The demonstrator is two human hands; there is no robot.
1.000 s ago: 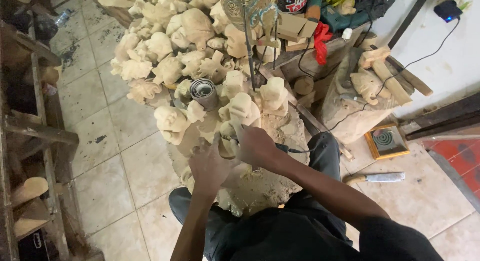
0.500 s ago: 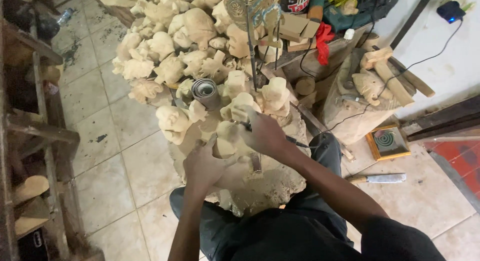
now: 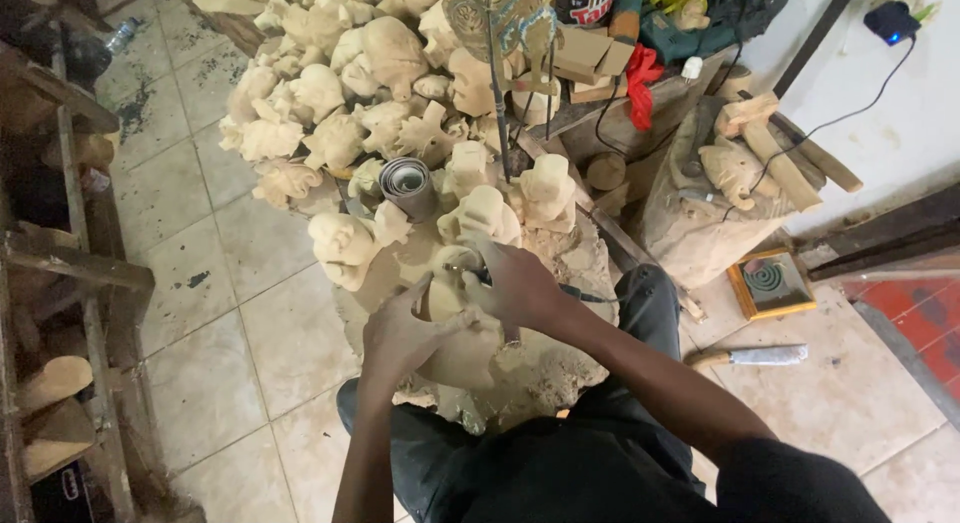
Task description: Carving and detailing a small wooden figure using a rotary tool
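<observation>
Tiled floor (image 3: 230,313), pale square tiles with dark stains. Directly on it: a heap of unpainted carved wooden figures (image 3: 340,113) toward the far side, a knife (image 3: 750,356) and a small framed square panel (image 3: 770,283) at the right, and a plastic bottle (image 3: 118,35) at the far left corner. A wooden rack (image 3: 70,273) stands along the left edge.

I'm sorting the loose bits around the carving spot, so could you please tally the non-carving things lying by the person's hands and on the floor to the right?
Roll of grey sheet beside the pale wooden carvings: 1
Knife on the floor tiles: 1
Yellow-framed square box: 1
Red cloth: 1
Carving held by left hand and right hand: 1
Total: 5
</observation>
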